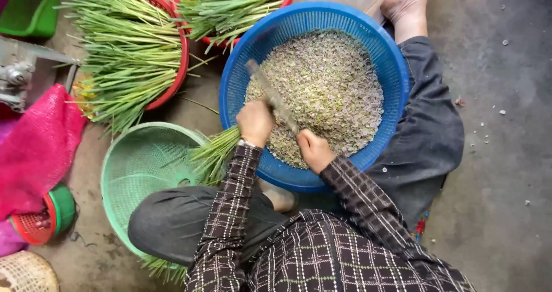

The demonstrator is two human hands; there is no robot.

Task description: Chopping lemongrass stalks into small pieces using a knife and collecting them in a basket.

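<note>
At the far left a pink mesh sack (pixel 35 145) lies crumpled on the grey concrete floor (pixel 506 154), with a small red and green plastic strainer (pixel 49 214) tucked against its lower edge. Beside them a red plastic basket (pixel 175 76) is heaped with long green stalks (pixel 123 50), laid lengthwise so they can be drawn off by the end. Below it an empty pale green plastic basket (pixel 144 159) sits against the person's knee, within easy reach.

The left hand (pixel 255 121) is closed tight round a bunch of green stalks (pixel 215 152), holding their ends out over the near rim of the large round blue plastic basket (pixel 397 67), so cut pieces fall inside. The right hand (pixel 313 150) is curled shut on the handle of a long knife (pixel 273 99); the blade is blurred, so its exact angle is hard to tell. The basket is filled with finely chopped greenish-white pieces (pixel 328 85), well below the rim on the far side.

The basket is wedged between the person's legs, which steadies it. To the right the floor holds only scattered bits, the freest room for moving.
</note>
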